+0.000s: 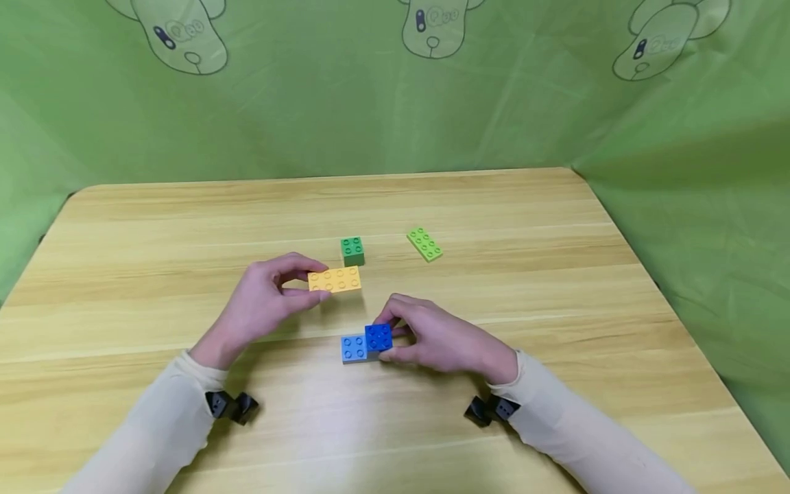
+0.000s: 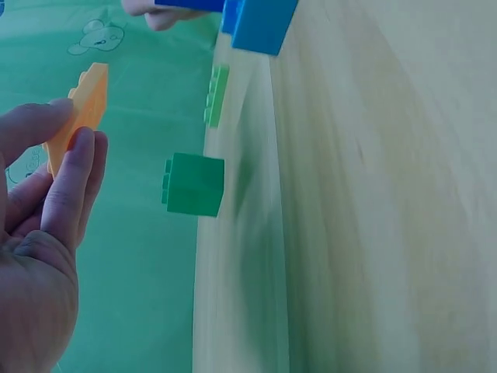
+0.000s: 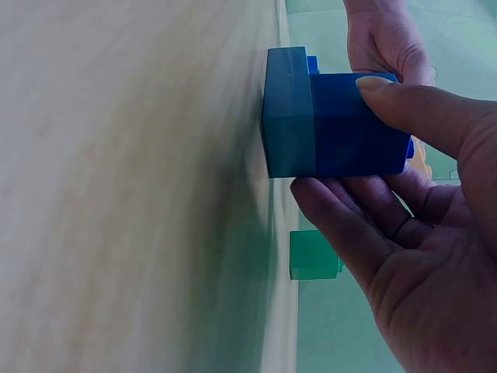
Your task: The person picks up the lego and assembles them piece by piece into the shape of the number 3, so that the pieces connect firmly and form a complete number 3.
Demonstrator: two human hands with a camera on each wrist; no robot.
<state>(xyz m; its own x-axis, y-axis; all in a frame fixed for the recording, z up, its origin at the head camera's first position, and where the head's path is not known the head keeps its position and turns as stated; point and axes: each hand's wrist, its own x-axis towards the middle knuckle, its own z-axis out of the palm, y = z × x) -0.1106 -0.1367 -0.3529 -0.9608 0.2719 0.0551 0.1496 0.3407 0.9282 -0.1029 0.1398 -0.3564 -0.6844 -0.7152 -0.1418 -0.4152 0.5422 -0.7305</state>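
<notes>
My left hand pinches a thin yellow-orange building plate by its left end, raised above the table with its studs up. In the left wrist view the thumb and fingers grip the plate from both faces. With thumb and fingers, my right hand grips a dark blue square brick. That brick sits on the right half of a longer light blue brick, whose left studs are bare. In the right wrist view the dark blue brick lies flush against the light blue one.
A green square brick stands just behind the yellow-orange plate. Farther back and right, a flat lime green plate lies at a slant on the wooden table. Green cloth hangs behind the table and along its sides.
</notes>
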